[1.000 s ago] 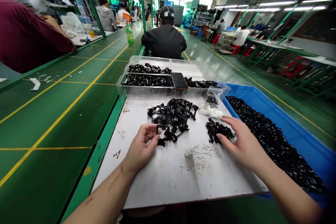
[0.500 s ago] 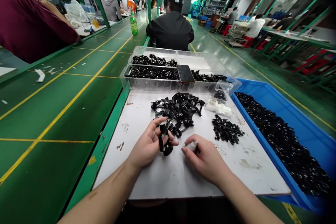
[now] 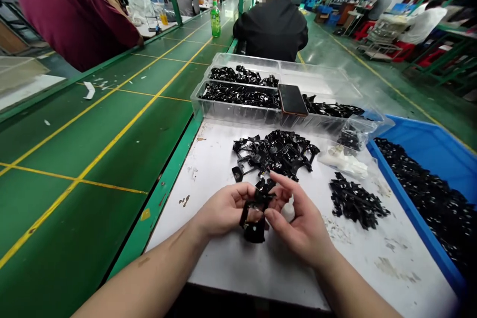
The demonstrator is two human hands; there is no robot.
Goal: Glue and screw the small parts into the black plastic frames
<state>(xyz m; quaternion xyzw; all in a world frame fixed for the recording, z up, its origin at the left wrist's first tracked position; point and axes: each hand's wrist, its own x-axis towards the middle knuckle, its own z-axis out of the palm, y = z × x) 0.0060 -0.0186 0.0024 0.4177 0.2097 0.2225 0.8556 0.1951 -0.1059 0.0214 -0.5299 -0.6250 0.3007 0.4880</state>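
My left hand pinches a black plastic frame-like part over the front of the white work board. In the curl of my right hand rests a small white squeeze bottle with a narrow tip. The right thumb and fingers also touch the right side of the black part. Beyond both hands lies a loose heap of black plastic parts. A smaller pile of thin black pieces sits right of my right hand.
At the board's back stands a clear divided tray with black parts; a phone lies across it. A blue bin full of black pieces is at right, a green belt table at left. A co-worker sits ahead.
My right hand has moved in to meet the left and now touches the black part. The white bottle in it shows more clearly. The whole view has shifted, with the scene sliding right.
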